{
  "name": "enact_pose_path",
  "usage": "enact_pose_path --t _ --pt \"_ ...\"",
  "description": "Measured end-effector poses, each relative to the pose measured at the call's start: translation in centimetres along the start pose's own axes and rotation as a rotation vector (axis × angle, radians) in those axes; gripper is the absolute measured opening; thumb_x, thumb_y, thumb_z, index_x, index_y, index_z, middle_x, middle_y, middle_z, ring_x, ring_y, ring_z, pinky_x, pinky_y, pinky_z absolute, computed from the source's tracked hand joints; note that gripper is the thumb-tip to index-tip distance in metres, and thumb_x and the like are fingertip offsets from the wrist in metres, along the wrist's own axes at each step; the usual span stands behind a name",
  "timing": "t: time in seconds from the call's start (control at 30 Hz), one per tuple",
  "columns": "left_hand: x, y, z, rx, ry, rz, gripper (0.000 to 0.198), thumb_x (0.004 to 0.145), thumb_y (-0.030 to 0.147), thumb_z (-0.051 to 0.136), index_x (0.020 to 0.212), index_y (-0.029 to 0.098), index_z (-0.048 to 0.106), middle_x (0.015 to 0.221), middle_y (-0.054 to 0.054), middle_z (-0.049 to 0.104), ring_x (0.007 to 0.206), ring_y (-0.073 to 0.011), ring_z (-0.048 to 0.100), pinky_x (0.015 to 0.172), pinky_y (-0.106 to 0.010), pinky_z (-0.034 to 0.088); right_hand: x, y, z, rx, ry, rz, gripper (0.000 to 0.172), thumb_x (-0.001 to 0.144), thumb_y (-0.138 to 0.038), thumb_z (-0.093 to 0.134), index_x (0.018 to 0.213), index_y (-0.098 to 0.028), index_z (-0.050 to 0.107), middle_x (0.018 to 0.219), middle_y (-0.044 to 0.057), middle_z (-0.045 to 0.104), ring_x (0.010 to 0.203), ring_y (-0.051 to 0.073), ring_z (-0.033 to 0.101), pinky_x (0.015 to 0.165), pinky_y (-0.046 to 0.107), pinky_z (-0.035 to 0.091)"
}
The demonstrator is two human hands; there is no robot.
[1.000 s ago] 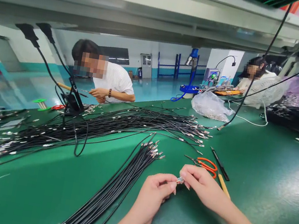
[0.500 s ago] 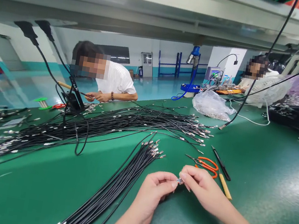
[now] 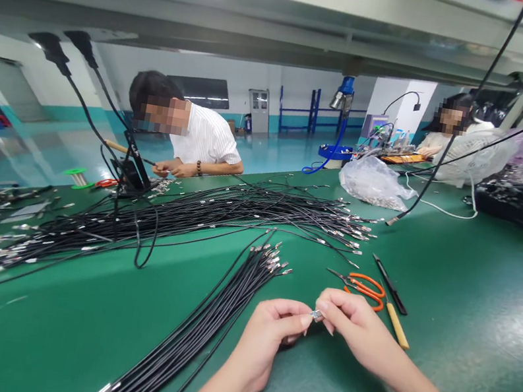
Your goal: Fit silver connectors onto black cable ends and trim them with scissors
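Observation:
Between my two hands is a small silver metal connector, pinched from both sides above the green table. My left hand grips its left side with thumb and forefinger. On the other side, the thumb and fingertips of my right hand close on it. Fingers cover most of the piece, so its full shape is hidden. To the left of my hands lies a bundle of black cables with metal ends. Just beyond my right hand are orange-handled scissors, a black pen-like tool and a wooden-handled tool.
A larger pile of black cables stretches across the table. A clear plastic bag of small parts stands at the back. A black cord hangs at right. One co-worker sits opposite, another farther right.
My hands hold nearly the same pose, with the connector still pinched between them. The view has shifted slightly.

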State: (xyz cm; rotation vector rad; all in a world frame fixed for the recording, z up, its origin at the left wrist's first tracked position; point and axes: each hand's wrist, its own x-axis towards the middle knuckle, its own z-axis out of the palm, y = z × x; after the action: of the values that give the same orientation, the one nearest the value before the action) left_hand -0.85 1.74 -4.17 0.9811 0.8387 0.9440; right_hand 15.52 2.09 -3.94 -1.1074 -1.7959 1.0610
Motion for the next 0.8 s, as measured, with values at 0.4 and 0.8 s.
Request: enact_pose_path --t 0.4,0.8 --pt "0.09 -0.39 -0.17 -0.069 -0.046 0.021 0.02 0.065 0.029 0.07 0.071 0.01 0.064 0.053 0.004 0.046 0.046 -0.0037 0.027 0.048 -0.021 0.016 0.12 -0.13 0.07 -0.05 0.039 -0.008 0.034 0.087 -0.038 0.039 0.059 -0.019 0.039 0.059 -0.003 0.04 0.058 0.012 0.04 0.058 0.024 0.034" --pt "-0.03 -0.38 -0.07 -0.007 -0.046 0.054 0.023 0.064 0.032 0.069 0.063 0.011 0.062 0.053 0.003 0.045 0.046 -0.0045 0.027 0.048 -0.022 0.018 0.06 -0.61 -0.3 -0.125 0.016 -0.03 0.034 0.087 -0.038 0.039 0.059 -0.019 0.039 0.059 -0.003 0.041 0.059 0.013 0.041 0.057 0.023 0.035"
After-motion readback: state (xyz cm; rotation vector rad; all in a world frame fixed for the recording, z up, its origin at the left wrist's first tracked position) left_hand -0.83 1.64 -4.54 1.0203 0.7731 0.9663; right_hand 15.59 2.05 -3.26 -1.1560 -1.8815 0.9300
